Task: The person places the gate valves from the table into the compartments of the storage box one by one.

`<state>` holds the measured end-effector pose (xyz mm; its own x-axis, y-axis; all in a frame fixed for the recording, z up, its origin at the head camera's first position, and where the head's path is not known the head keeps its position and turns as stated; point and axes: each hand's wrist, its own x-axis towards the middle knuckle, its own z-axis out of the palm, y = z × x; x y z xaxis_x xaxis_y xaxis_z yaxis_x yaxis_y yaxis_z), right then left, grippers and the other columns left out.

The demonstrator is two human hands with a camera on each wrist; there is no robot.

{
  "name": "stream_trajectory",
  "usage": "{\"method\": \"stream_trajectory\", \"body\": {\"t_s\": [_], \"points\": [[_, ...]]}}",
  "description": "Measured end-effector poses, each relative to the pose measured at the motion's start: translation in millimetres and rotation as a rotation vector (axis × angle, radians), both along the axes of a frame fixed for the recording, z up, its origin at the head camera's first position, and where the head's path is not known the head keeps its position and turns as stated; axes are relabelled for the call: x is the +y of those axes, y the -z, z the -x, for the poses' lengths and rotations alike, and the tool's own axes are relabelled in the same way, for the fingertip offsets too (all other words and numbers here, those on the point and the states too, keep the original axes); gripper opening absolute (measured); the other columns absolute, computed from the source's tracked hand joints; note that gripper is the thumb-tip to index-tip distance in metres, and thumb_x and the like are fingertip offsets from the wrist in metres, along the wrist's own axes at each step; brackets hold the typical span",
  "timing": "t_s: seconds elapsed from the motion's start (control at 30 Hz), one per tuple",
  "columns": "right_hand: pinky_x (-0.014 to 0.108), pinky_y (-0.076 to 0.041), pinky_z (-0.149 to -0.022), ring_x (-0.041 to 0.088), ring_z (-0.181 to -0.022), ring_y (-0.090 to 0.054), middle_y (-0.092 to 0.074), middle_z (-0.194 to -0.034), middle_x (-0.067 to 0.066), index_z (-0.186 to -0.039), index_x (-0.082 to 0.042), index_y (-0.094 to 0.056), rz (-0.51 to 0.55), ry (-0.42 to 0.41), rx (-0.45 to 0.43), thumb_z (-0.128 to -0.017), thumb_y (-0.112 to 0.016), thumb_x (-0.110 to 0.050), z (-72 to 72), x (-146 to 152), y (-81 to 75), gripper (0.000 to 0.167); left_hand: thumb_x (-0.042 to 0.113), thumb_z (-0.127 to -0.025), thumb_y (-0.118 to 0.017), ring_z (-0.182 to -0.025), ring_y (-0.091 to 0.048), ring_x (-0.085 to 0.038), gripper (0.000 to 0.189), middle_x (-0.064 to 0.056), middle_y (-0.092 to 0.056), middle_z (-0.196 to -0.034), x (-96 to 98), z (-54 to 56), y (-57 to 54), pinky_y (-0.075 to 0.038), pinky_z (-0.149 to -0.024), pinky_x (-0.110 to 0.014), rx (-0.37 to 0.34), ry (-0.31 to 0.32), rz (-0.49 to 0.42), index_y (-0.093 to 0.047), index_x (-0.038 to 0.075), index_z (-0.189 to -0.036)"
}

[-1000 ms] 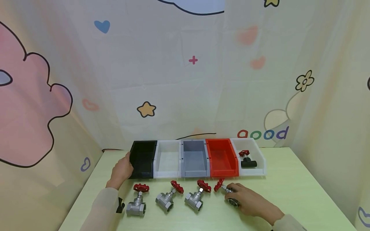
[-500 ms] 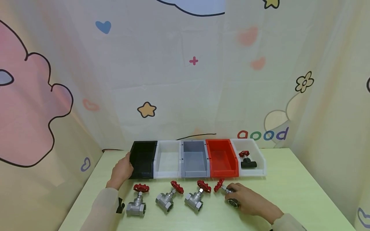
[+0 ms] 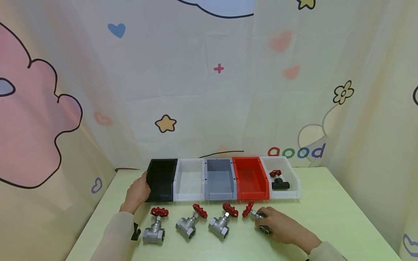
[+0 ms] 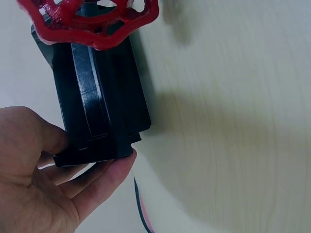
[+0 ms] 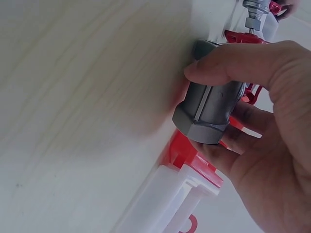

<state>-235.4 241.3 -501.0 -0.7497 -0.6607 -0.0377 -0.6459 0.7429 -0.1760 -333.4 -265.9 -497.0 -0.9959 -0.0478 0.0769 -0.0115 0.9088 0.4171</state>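
Note:
My left hand (image 3: 136, 193) grips the left side wall of the black bin (image 3: 161, 179), thumb and fingers on either side of its edge in the left wrist view. My right hand (image 3: 277, 224) holds a metal gate valve (image 5: 206, 107) with a red handwheel (image 3: 248, 209) by its body, thumb on one side and fingers on the other. Left of it on the table lie three similar valves: one nearest the right hand (image 3: 219, 225), a middle valve (image 3: 187, 226) and a left valve (image 3: 155, 232), each with a red handwheel.
Beside the black bin, in one row, stand a white bin (image 3: 190, 181), a grey bin (image 3: 221, 181), a red bin (image 3: 250, 179) and another white bin (image 3: 295, 185). The rightmost holds a black valve (image 3: 280, 184) with a red wheel. A printed curtain (image 3: 196, 90) hangs behind the table.

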Motion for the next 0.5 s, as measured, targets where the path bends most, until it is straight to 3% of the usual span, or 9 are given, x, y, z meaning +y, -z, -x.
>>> {"method": "stream_trajectory", "body": {"t_s": [0.5], "points": [[0.044, -0.054, -0.091, 0.023, -0.106, -0.056, -0.061, -0.119, 0.004, -0.102, -0.033, -0.075, -0.011, 0.036, -0.032, -0.073, -0.078, 0.002, -5.3, 5, -11.4, 0.046, 0.006, -0.095, -0.045, -0.057, -0.05, -0.023, 0.06, -0.029, -0.065, -0.109, -1.1, 1.6, 0.9, -0.037, -0.047, -0.034, -0.001, 0.005, -0.012, -0.027, -0.006, -0.15]]}}
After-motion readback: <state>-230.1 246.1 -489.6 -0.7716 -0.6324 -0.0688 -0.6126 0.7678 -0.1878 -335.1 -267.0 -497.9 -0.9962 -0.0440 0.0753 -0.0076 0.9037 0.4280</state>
